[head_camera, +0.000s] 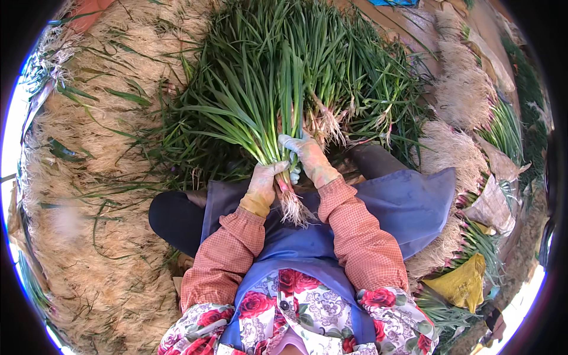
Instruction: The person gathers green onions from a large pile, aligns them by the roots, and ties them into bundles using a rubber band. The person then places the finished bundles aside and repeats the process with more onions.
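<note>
A bunch of green garlic plants (274, 146) with pinkish stem bases and whitish roots (293, 208) is held in front of my lap. My left hand (262, 181), in a pale stained glove, grips the bunch just above the root end, thumb across the stems. Slightly higher and to the right, my gloved right hand (310, 157) closes around stems of the same bunch, its fingers partly hidden behind them. The leaves fan up and to the left. Beyond them lies a big heap of loose green plants (346, 57), some with roots facing me.
A thick layer of pale roots (97, 186) covers the left side, with stray leaves on it. Along the right, stacked bundles (461, 155) show roots and green tops. A yellow bag (463, 282) lies at lower right. My blue apron (390, 199) spreads over my bent legs.
</note>
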A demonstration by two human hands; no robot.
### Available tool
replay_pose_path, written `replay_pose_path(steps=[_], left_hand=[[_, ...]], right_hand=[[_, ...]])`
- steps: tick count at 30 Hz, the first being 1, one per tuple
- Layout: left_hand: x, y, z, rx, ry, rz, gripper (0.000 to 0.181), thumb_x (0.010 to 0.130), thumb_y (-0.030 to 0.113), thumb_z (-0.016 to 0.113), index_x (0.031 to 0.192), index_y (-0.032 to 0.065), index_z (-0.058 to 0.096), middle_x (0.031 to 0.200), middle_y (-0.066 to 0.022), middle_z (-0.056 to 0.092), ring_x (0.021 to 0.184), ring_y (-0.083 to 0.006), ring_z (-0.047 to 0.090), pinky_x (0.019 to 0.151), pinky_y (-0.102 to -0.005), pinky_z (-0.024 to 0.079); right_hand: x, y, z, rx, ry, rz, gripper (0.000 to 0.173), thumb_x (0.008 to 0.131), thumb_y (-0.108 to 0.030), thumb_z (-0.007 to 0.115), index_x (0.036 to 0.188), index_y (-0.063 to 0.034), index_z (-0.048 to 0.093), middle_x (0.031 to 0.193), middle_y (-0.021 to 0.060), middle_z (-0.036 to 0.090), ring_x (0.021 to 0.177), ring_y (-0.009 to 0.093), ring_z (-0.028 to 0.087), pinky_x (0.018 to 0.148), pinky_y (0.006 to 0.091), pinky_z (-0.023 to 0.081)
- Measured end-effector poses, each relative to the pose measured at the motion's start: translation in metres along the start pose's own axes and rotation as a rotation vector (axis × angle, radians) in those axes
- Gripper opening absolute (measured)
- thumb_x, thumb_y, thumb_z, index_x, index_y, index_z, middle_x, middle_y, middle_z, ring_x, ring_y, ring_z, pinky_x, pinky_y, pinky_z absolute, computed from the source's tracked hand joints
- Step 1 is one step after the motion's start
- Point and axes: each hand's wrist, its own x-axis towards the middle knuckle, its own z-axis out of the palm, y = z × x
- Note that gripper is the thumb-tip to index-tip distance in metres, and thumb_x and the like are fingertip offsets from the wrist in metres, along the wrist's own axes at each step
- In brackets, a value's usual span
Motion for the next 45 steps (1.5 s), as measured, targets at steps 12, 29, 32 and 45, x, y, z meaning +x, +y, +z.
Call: replay_pose_path(steps=[12, 29, 32, 45], left_hand=[[-0.013, -0.002, 0.018, -0.138, -0.077, 0.047, 0.041, 0.082, 0.018, 0.064, 0.116, -0.0037, 0.058, 0.092, -0.0121, 0.067, 0.071, -0.0213, 0.066, 0.060, -0.0374, 0.059], [-0.003, -0.008, 0.006, -0.272, -0.006, -0.038, 0.022, 0.081, 0.016, 0.061, 0.096, 0.0008, 0.061, 0.075, -0.0112, 0.064, 0.060, -0.0252, 0.062, 0.055, -0.0383, 0.056], [-0.011, 0.000, 0.026, -0.240, -0.020, 0.032, 0.024, 0.082, 0.013, 0.061, 0.102, -0.0012, 0.062, 0.075, -0.0124, 0.066, 0.062, -0.0248, 0.064, 0.054, -0.0385, 0.056], [-0.014, -0.004, 0.013, -0.277, -0.118, -0.017, 0.027, 0.083, 0.007, 0.064, 0.109, 0.0029, 0.058, 0.094, -0.0131, 0.065, 0.075, -0.0252, 0.065, 0.062, -0.0462, 0.059]], right_hand=[[-0.014, -0.064, 0.008, -0.764, -0.084, 0.077, 0.068, 0.084, -0.037, 0.072, 0.136, -0.0005, 0.047, 0.104, 0.0109, 0.066, 0.068, 0.014, 0.059, 0.065, 0.0298, 0.049], [-0.048, -0.027, -0.013, -0.437, -0.337, 0.008, 0.036, 0.089, -0.012, 0.064, 0.121, 0.0003, 0.054, 0.086, 0.0022, 0.065, 0.063, 0.007, 0.058, 0.053, 0.0197, 0.045], [-0.054, -0.021, -0.021, -0.175, -0.255, -0.098, 0.029, 0.085, -0.005, 0.064, 0.112, 0.0026, 0.054, 0.078, 0.0072, 0.063, 0.059, 0.013, 0.061, 0.056, 0.0246, 0.050], [-0.020, -0.070, 0.003, -0.724, -0.168, -0.020, 0.049, 0.085, -0.032, 0.071, 0.120, 0.0004, 0.056, 0.104, 0.0148, 0.067, 0.090, 0.016, 0.062, 0.077, 0.0303, 0.051]])
